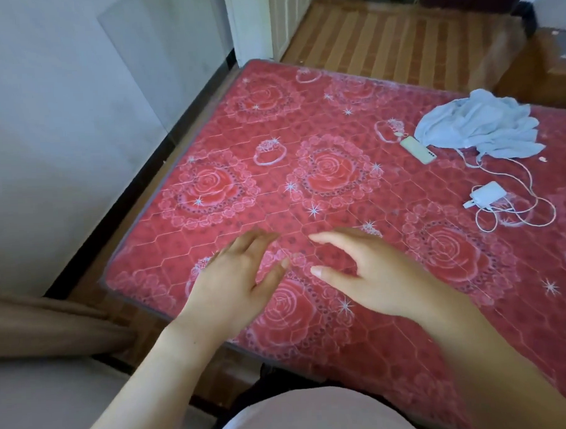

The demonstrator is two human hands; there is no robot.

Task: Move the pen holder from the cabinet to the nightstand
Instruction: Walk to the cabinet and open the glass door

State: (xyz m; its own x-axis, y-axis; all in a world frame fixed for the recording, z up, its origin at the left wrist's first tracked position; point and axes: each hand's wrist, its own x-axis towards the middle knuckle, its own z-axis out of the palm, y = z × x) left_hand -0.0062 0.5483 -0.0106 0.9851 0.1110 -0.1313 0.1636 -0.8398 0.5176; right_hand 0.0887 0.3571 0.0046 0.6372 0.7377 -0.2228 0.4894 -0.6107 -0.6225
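Pen holder: not in the head view; neither hand carries it.
Left hand (236, 281): palm down over the near part of the mattress, fingers straight and slightly spread, thumb out to the side, grasping nothing; fingertips smeared by blur.
Right hand (368, 275): beside the left, just apart from it, palm down, fingers loosely arched, thumb pointing toward the left hand, also released and empty.
Forearms: both bare, running in from the bottom edge, cut off by the frame.
Contact: whether the hands touch the mattress or hover over it cannot be told.
Red quilted mattress with rose pattern (304, 132): fills the middle; its right side runs out of frame.
Pale blue crumpled cloth (475, 125): on the far right of the mattress.
Slim pale rectangular device (418, 150): touching the cloth's left edge; too small to identify.
White charger block (486, 194): nearer than the cloth, with a looped white cable (530, 200) that runs up toward the cloth.
White panelled furniture (260, 20): beyond the mattress's far corner, cropped at the top; cabinet or door, unclear.
Striped wooden floor (381, 38): beyond the mattress.
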